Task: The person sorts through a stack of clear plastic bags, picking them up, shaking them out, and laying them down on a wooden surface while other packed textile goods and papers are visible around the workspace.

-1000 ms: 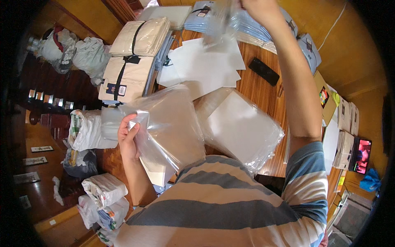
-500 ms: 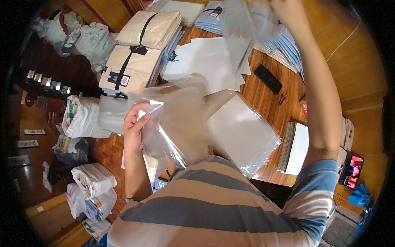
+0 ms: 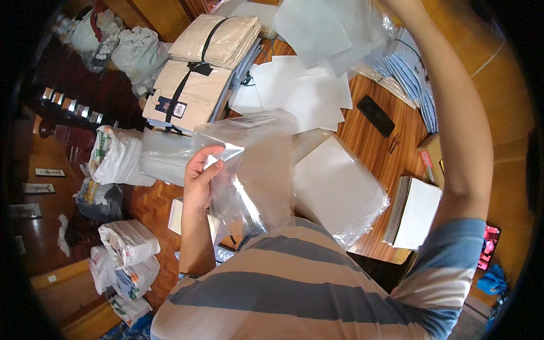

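My left hand (image 3: 199, 177) pinches a large clear plastic bag (image 3: 262, 170) between thumb and fingers, near the bag's left edge. The bag hangs in front of my striped shirt, slack and glossy. At the top edge my right hand (image 3: 401, 4) is partly cut off by the picture. Clear plastic bags (image 3: 323, 31) bunch up against it and spread out leftward over the far part of the table. Beneath them lie loose white sheets (image 3: 294, 93). Close to the left hand's bag, a stack of white sheets in clear plastic (image 3: 340, 181) rests on the table.
Folded beige garments (image 3: 190, 90) tied with black bands are stacked at the left, blue folded garments (image 3: 411, 73) at the far right. A black phone (image 3: 375, 115), a pile of cards (image 3: 416, 212) and a small box (image 3: 432, 158) lie rightward. White filled bags (image 3: 129, 243) stand on the floor.
The plastic by my right hand hung down narrow and now fans out wider toward the left. My left hand keeps its pinch on the bag. The whole view has shifted slightly.
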### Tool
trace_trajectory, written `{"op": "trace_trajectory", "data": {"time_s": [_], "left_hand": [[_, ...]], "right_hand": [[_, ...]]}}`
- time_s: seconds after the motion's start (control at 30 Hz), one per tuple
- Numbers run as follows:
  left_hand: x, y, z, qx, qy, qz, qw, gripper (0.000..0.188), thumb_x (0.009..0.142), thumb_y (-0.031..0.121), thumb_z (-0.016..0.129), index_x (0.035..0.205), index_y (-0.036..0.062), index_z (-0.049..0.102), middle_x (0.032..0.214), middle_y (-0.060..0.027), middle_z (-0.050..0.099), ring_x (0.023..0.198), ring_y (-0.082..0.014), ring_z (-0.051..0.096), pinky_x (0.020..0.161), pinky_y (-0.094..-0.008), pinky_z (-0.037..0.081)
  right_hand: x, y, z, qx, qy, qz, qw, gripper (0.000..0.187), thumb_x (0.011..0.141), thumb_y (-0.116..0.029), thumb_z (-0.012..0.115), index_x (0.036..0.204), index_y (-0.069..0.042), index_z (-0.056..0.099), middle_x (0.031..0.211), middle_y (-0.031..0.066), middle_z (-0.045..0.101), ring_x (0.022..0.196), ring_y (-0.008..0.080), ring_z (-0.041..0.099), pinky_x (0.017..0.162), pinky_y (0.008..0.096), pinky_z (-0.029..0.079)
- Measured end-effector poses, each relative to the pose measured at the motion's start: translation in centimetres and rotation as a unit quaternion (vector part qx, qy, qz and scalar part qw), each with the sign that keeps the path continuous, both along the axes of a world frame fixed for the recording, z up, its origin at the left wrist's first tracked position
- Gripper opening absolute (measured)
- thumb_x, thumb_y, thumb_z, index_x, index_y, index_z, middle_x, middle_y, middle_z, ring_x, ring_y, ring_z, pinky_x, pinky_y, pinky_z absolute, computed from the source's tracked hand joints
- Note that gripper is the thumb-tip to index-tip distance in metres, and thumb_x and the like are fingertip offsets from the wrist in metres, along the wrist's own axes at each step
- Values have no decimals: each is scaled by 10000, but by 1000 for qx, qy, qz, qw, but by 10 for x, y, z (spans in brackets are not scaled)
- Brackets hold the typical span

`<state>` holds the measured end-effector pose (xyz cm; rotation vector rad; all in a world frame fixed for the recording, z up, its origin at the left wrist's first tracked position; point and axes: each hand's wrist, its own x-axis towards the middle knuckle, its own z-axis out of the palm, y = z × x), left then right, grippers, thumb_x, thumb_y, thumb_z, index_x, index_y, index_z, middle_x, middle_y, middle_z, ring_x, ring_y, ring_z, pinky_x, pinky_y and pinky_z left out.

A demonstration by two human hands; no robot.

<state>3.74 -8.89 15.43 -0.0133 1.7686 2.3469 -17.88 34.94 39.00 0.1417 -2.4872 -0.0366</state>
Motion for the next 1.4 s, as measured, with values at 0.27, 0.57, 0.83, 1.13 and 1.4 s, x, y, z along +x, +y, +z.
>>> {"op": "trace_trajectory", "data": {"time_s": [0.27,0.57,0.83,1.13,1.4], "left_hand": [[-2,13,7,18,-28,-16,999,289,918,-47,651,1200,15,660,1165,-38,656,951,-100,630,808,-240,530],[2,24,5,19,-38,-27,999,275,928,-30,655,1197,30,663,1123,-20,665,861,-55,617,742,-216,514],[8,54,21,-49,36,-90,994,256,936,-47,628,1179,21,673,1108,-12,695,812,-28,612,709,-189,492],[-11,161,88,-11,308,-419,854,293,920,-79,608,1187,6,692,1223,-101,713,1178,-212,656,984,-328,505],[-35,261,31,-17,251,-512,821,317,929,-36,586,1226,40,668,1178,-65,683,969,-160,662,883,-296,524]], "right_hand": [[17,-29,29,-15,14,-45,999,361,967,-284,546,907,33,708,960,318,692,949,475,685,822,553,537],[-30,24,25,-84,161,-51,982,424,990,-311,516,922,55,718,964,347,682,951,494,679,849,554,536],[-40,69,60,-142,150,-60,977,431,1006,-290,502,912,71,718,855,319,695,833,472,695,762,518,545],[44,172,57,-193,189,-161,949,448,1026,-307,499,883,71,693,780,251,692,722,368,687,688,457,533],[110,163,64,-260,93,-175,945,426,1044,-285,473,879,63,657,695,191,656,602,308,665,574,449,521]]}}
